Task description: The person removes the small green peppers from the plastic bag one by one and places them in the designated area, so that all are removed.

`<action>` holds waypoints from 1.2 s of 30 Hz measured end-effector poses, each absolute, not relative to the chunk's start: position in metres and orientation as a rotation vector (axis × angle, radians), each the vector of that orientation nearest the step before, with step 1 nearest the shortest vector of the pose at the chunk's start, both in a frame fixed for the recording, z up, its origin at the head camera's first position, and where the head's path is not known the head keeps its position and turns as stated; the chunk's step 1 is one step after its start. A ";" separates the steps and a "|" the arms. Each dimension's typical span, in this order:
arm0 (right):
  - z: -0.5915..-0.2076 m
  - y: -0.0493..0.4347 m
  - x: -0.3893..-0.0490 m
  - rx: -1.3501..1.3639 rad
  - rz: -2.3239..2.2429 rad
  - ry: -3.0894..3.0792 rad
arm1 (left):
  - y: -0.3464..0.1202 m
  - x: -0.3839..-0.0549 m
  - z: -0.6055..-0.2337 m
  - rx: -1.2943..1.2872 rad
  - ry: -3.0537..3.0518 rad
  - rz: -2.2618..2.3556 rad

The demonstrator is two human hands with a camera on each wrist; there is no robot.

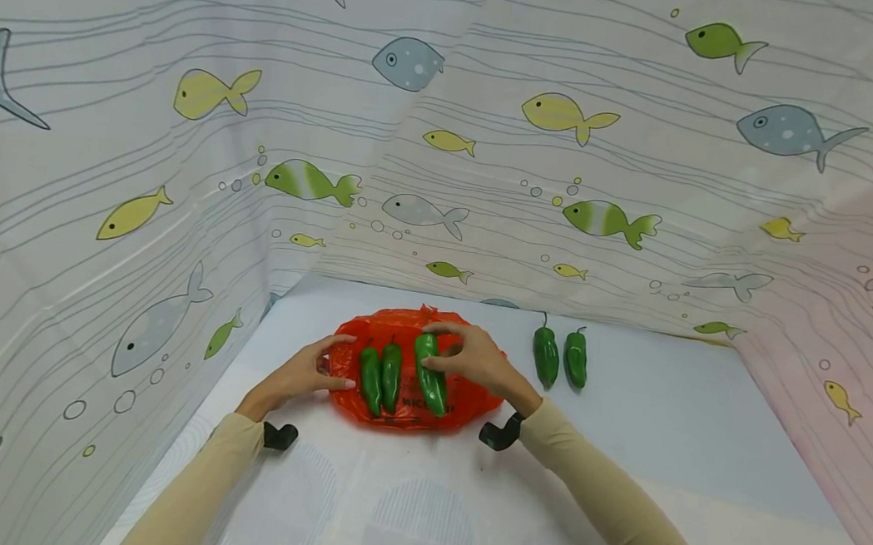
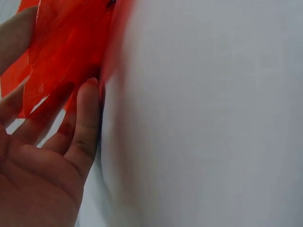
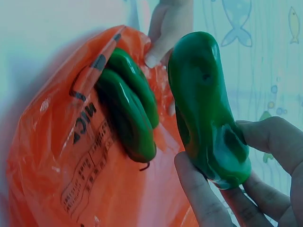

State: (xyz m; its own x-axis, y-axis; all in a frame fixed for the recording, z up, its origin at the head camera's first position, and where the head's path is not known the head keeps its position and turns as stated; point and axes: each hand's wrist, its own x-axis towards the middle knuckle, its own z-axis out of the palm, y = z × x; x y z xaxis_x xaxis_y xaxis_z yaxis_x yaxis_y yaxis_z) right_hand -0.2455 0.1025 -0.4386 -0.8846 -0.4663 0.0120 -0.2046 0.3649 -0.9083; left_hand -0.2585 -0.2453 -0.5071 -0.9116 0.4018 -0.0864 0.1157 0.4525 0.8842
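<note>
Green pepper (image 1: 432,385)'s at lower middle of the frame, pinched by the right hand (image 1: 479,364), grip snug on it. Just left, the red bag (image 1: 469,401) surrounds 2 more peppers (image 1: 371,381); left hand (image 1: 297,376)'s grip is spread at its left edge. 2 loose peppers (image 1: 545,357) lie right of center.

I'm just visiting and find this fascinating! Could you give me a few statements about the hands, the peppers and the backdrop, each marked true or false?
1. The right hand holds a green pepper. True.
2. The left hand also holds a pepper. False: it touches the red bag.
3. Two other peppers lie to the right of the bag. True.
4. Every pepper in view is red. False: all five are green.
5. The backdrop has printed fish on it. True.
</note>
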 end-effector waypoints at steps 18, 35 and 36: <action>-0.435 0.129 -0.246 -0.570 -1.545 2.426 | -0.246 -0.259 -0.506 0.456 2.448 1.420; -0.433 0.160 -0.247 -0.451 -1.597 2.450 | -0.246 -0.260 -0.507 0.433 2.454 1.407; -0.433 0.161 -0.247 -0.453 -1.594 2.459 | -0.246 -0.260 -0.507 0.431 2.455 1.408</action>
